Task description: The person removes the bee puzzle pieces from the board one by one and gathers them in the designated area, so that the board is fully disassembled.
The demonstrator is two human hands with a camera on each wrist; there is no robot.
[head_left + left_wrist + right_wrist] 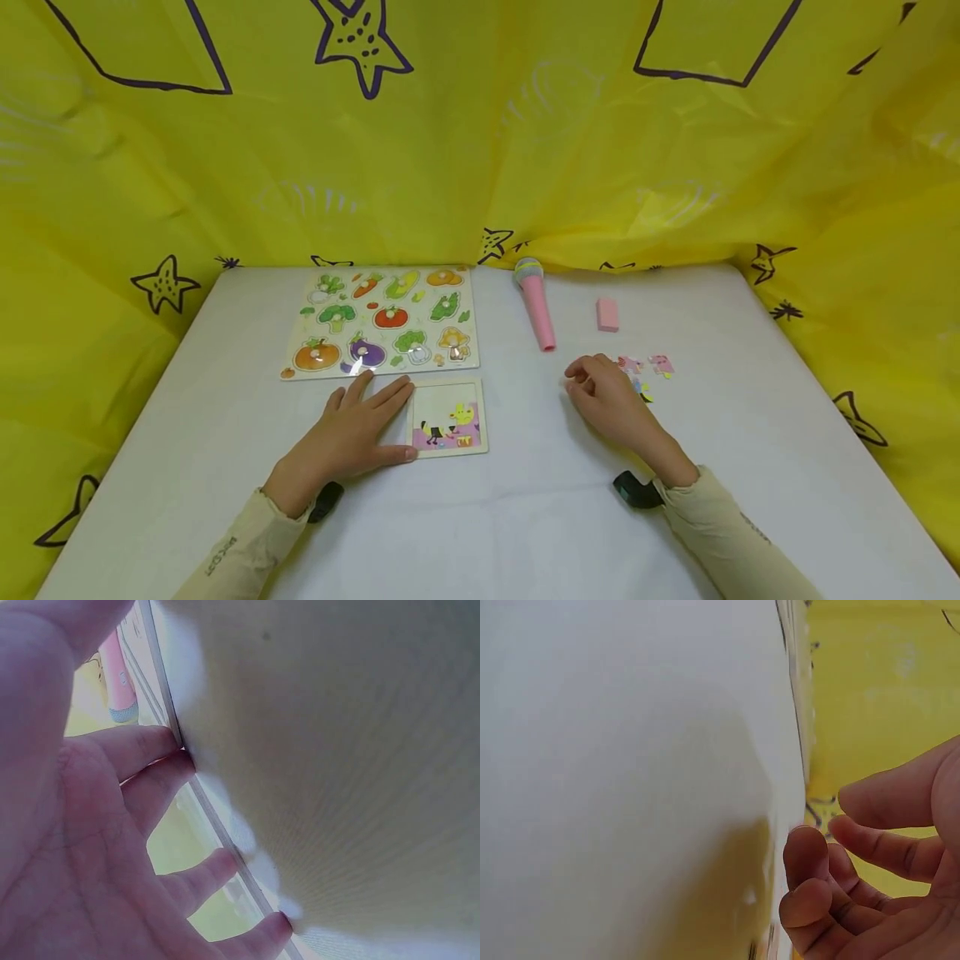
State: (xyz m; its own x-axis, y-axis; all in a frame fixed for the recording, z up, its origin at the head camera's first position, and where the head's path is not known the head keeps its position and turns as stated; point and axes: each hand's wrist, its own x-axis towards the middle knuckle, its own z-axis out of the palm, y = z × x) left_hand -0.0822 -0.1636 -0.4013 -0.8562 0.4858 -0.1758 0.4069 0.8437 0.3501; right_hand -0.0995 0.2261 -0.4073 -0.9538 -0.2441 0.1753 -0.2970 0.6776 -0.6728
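Observation:
My left hand (pixel 341 437) lies spread beside a small square jigsaw tray (pixel 483 417), fingertips and thumb at its left side. Inside the tray, a few fitted pieces (pixel 467 429) form part of a pink and yellow picture along the bottom and right. In the left wrist view, my fingers (pixel 154 787) are straight and apart near a board edge. My right hand (pixel 611 402) hovers right of the tray with loosely curled fingers. Nothing shows between its thumb and fingers (pixel 806 859) in the right wrist view. Several loose jigsaw pieces (pixel 662 364) lie just beyond it, partly hidden by the hand.
A vegetable peg puzzle board (pixel 418 318) lies behind the tray at the left. Toward the back are a pink toy microphone (pixel 538 312) and a pink block (pixel 607 315). Yellow patterned cloth (pixel 450 150) hangs around the white table (pixel 517 533).

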